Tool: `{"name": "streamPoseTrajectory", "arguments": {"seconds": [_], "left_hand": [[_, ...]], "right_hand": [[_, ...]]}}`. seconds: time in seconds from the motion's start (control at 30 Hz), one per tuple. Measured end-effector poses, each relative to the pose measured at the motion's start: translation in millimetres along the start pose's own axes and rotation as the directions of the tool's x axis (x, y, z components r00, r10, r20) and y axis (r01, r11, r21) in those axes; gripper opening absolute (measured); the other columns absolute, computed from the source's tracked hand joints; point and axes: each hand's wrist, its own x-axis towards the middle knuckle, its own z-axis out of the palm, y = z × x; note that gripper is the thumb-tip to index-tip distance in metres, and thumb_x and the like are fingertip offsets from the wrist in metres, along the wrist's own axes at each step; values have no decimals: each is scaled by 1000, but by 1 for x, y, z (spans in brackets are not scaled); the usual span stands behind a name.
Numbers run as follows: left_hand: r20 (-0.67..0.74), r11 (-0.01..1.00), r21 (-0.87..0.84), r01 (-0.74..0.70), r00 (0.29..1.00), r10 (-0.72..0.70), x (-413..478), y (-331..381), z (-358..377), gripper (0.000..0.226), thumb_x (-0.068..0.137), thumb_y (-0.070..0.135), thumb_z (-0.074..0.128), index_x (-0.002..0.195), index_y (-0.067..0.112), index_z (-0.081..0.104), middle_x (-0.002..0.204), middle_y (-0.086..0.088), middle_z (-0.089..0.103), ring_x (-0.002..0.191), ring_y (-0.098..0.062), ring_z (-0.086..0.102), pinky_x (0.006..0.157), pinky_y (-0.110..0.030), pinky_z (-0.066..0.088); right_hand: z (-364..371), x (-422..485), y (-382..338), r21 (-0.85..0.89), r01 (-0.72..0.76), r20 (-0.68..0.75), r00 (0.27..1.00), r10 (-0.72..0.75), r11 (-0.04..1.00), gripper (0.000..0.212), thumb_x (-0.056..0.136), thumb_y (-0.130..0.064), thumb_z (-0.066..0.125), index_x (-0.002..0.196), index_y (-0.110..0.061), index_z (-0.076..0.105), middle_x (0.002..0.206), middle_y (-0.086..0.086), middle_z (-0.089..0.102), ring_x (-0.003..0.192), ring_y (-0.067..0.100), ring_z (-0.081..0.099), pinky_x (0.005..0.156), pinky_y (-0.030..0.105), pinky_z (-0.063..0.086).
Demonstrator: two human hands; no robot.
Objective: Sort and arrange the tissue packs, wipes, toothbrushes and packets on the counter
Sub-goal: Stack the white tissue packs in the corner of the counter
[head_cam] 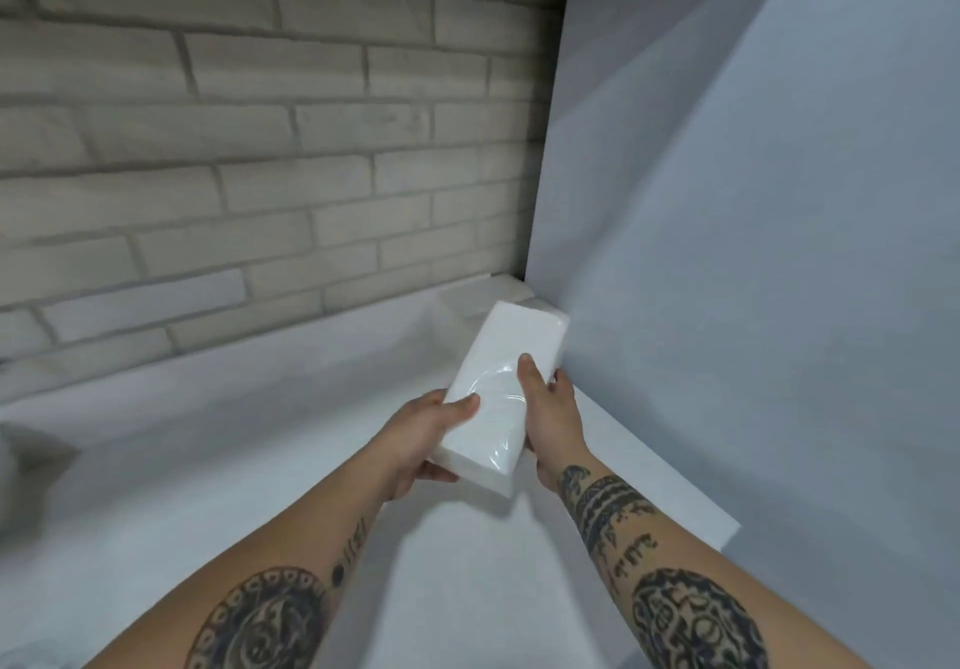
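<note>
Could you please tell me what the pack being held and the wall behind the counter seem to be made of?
The tissue pack looks like soft white paper tissue wrapped in clear, glossy plastic film: shiny creases catch the light on its top. The wall appears to be pale, matte brick with recessed grey joints; whether real brick or cladding is unclear.

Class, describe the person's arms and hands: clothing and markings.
No sleeves or gloves on the left hand or right hand. The left forearm and right forearm carry dark tattoos: a large round ornamental design each, plus bands and lettering near the right wrist.
</note>
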Motion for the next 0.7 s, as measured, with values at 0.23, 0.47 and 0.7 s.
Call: {"name": "streamPoseTrajectory", "arguments": {"seconds": [0.23,0.47,0.7], "left_hand": [[-66,985,110,136,989,-129,67,-24,65,30,90,42,69,115,26,70,106,-6,75,93,-34,73,69,-41,57],[-312,930,366,39,946,83,103,-21,83,60,89,57,64,140,26,58,140,0,60,121,-24,62,94,-33,50],[192,317,889,-332,897,399,82,-17,77,50,90,62,58,137,42,55,152,12,38,143,-17,27,112,-40,32]], "right_hand": [[-73,36,41,-114,-169,-136,979,153,979,55,84,-46,69,129,-21,51,120,-1,67,101,20,68,90,44,59],[-102,54,48,-668,182,-31,962,-271,722,75,95,-46,63,158,-26,28,167,-6,13,154,15,8,125,41,21],[-124,85,56,-829,305,181,940,-291,469,51,101,-58,39,146,-38,51,162,-14,33,156,13,12,125,43,19]]}}
